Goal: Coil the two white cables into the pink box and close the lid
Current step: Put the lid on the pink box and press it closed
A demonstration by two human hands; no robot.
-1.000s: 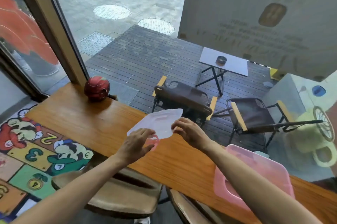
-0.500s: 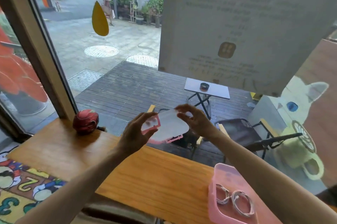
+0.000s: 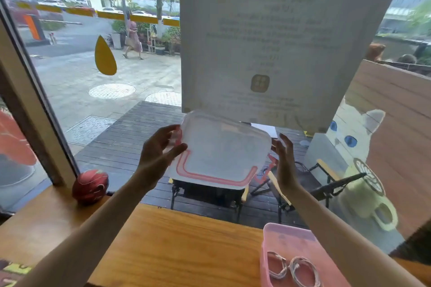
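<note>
Wooden bench (image 3: pixel 177 242) carries the box (image 3: pixel 289 237) with coiled cables (image 3: pixel 291 268) at its right edge; the lid (image 3: pixel 221 151) is held aloft, left hand (image 3: pixel 158 153) gripping, right hand (image 3: pixel 283 158) flat against it.

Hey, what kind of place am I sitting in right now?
Probably a cafe's window seat: a wooden counter against street-facing glass, folding chairs on the deck outside, and a cat-and-mug decal on the window.

faint reversed print on the window poster (image 3: pixel 275 37), too blurred to read, no other legible text
</note>
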